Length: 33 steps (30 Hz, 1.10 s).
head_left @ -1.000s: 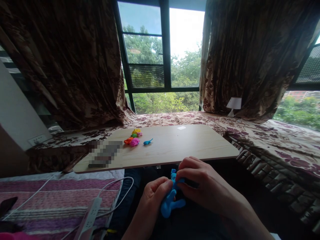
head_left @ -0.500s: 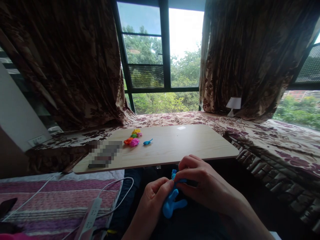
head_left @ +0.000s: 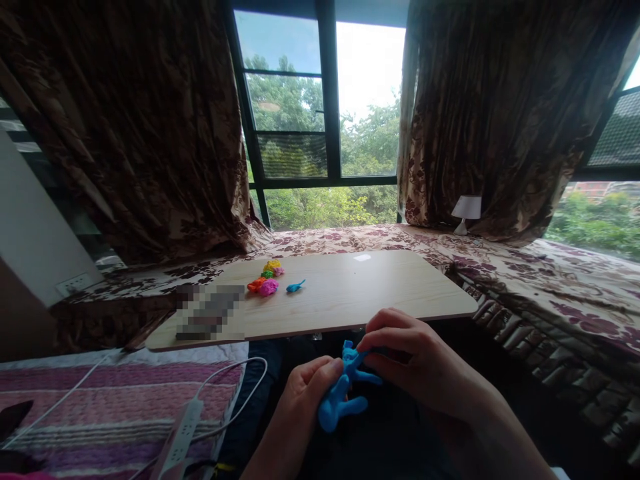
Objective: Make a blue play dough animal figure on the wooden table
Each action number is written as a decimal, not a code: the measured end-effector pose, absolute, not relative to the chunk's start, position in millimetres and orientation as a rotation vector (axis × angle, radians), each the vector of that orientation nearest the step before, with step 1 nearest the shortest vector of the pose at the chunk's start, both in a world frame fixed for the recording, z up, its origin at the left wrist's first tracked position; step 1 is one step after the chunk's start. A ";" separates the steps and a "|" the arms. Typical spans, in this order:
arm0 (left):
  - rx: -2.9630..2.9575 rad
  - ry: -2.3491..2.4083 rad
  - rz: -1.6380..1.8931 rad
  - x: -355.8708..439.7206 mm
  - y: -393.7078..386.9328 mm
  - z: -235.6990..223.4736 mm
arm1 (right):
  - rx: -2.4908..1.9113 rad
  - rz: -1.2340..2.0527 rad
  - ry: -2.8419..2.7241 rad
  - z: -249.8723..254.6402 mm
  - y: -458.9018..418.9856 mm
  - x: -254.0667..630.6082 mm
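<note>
A bright blue figure (head_left: 334,408), seemingly of modelling clay, is held above my lap, short of the table's near edge. It has a rounded end and several limb-like prongs. My left hand (head_left: 313,390) grips its middle from the left, thumb on top. On the other side my right hand (head_left: 407,347) pinches a thin upper part of the same figure between thumb and fingers. Its underside is hidden by my left hand. On the table lie a smaller blue piece (head_left: 295,286) and a cluster of crumpled, colourful lumps, among them a magenta lump (head_left: 269,287) and a yellow lump (head_left: 272,265).
A pale wooden table (head_left: 370,287) stands ahead, with a pixelated dark flat object (head_left: 210,312) at its left. To the left, a power strip (head_left: 179,437) and white cable rest on a striped quilt (head_left: 100,400). A small lamp (head_left: 467,213) stands by the window.
My right hand has shifted slightly right, away from my left, still pinching the blue figure. More of its upper prongs show between the hands. The figure has moved slightly left.
</note>
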<state>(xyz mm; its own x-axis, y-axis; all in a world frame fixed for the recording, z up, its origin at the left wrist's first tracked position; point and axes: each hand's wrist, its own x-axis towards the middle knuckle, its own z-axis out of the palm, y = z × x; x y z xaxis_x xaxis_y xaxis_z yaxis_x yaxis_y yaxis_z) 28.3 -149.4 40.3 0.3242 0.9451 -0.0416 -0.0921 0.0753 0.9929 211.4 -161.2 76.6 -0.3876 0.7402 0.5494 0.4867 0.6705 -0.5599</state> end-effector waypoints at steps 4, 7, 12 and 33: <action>1.225 0.917 0.972 28.9 -148.5 40.3 | -0.928 0.410 -2.061 74.7 -158.5 211.2; 1.222 0.905 0.970 29.1 -148.0 40.9 | -0.928 0.448 -2.034 74.0 -158.7 210.2; 1.116 0.867 1.018 28.3 -145.2 39.1 | -0.980 0.494 -1.901 76.2 -160.1 215.4; 0.871 0.754 1.217 26.3 -112.4 -5.7 | -0.960 0.900 -1.468 22.2 -81.8 224.1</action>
